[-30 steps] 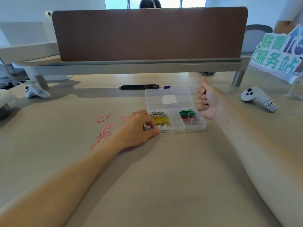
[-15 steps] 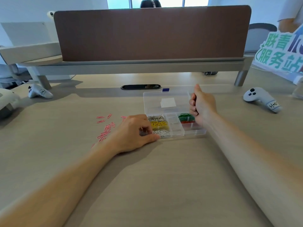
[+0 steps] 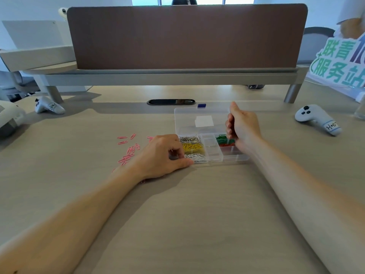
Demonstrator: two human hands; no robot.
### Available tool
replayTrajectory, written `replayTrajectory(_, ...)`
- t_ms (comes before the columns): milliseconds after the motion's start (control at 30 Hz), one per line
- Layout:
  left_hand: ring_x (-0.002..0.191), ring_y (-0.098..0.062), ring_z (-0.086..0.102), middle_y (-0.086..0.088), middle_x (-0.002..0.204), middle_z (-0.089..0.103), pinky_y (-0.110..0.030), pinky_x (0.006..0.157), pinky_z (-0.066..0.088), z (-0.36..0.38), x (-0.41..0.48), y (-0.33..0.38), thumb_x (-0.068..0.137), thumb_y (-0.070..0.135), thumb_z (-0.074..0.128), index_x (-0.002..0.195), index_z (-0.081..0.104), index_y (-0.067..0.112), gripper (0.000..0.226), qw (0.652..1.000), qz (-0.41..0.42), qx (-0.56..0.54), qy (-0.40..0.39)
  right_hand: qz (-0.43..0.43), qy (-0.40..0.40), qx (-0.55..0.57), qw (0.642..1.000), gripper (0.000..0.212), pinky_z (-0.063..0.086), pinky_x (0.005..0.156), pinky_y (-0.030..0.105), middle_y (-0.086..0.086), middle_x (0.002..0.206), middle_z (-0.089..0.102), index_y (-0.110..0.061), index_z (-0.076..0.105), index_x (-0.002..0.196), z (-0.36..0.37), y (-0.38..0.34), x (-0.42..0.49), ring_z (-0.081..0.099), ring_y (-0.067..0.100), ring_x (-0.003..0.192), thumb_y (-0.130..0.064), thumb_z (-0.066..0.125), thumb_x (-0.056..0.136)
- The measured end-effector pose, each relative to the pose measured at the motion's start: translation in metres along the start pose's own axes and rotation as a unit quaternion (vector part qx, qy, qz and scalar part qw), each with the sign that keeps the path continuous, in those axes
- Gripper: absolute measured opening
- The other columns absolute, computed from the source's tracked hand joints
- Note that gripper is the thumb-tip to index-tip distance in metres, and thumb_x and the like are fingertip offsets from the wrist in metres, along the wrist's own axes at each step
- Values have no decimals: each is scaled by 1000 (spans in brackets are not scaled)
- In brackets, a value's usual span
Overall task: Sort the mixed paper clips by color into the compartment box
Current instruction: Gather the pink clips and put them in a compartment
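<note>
Pale wood-grain bench (image 3: 177, 214), with a brown divider panel (image 3: 185, 36) standing along the far edge. Near the bench's middle, a clear compartment box (image 3: 212, 160), lid (image 3: 189, 117) lying open toward the far edge. Left hand (image 3: 164, 155) curled round the box's near-left corner, thumb along the near wall, fingers against the left wall. Right hand (image 3: 244, 127) clenched in a fist, thumb uppermost, over the box's right side; cannot tell whether anything is inside it. One grey controller (image 3: 316, 118) toward the bench's right edge, another (image 3: 48, 105) toward the far-left corner. Loose on the bench left of the box, partly behind the left hand, scattered pink paper clips (image 3: 128, 151). In the box's left column, from far to near: silver clips (image 3: 188, 139), yellow clips (image 3: 192, 147), white clips (image 3: 196, 156). In the right column, green clips (image 3: 221, 137), with red clips (image 3: 226, 144) just nearer.
</note>
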State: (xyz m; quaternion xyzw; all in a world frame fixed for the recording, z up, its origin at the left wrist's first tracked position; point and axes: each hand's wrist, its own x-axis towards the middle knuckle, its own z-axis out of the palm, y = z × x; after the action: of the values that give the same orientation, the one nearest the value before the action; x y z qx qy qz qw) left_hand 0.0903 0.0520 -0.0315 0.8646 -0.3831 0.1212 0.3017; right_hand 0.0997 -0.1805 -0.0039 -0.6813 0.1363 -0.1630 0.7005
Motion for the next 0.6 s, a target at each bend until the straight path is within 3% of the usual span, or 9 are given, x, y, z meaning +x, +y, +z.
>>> replayTrajectory(133,66,-8,57,11,72,58,-17,59,44,1,1,0,76,45,74,65,65,22,27,1000,3,-5,1,12,-12,18,1000,48,46,48,26,4,58,57,-13,56,61,0,-1,0,52,17,51,-41,48,100)
replayTrajectory(467,66,-9,57,9,71,59,-18,58,46,3,1,1,75,41,76,64,66,16,29,1000,-5,-12,18,12,-55,59,997,61,50,54,29,7,54,60,-15,57,45,0,-1,0,58,22,48,-37,46,100)
replayTrajectory(600,66,-9,57,8,71,60,-21,59,47,3,0,1,74,40,78,63,66,15,30,999,-10,-19,29,11,-74,61,995,61,54,57,30,10,56,63,-12,61,49,0,-1,0,62,24,51,-39,43,101)
